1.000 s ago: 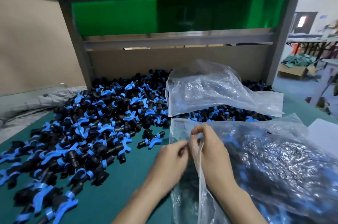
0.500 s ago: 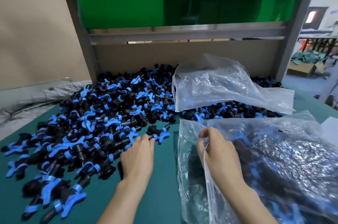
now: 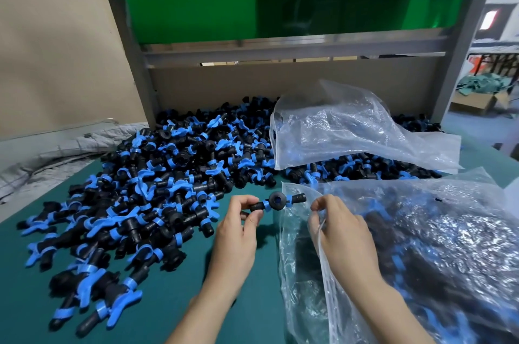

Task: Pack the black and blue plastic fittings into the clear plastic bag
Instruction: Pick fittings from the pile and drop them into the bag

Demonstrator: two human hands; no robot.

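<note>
A big heap of black and blue plastic fittings [image 3: 157, 194] covers the left and back of the green table [image 3: 168, 301]. My left hand [image 3: 238, 228] pinches one fitting [image 3: 276, 201] by its left end and holds it just above the table, beside the bag's mouth. My right hand [image 3: 337, 227] grips the upper edge of the clear plastic bag [image 3: 421, 259], lifting it so the mouth gapes toward the left. The bag lies at the right and holds several fittings.
A second clear bag [image 3: 351, 133] lies crumpled on the back of the heap. A grey shelf frame [image 3: 134, 68] with a cardboard back panel stands behind. Grey cloth [image 3: 56, 152] lies at the left. Bare table shows between my arms.
My left hand reached left to the heap's edge, took one fitting and brought it back toward the bag's mouth. My right hand kept hold of the bag's edge.
</note>
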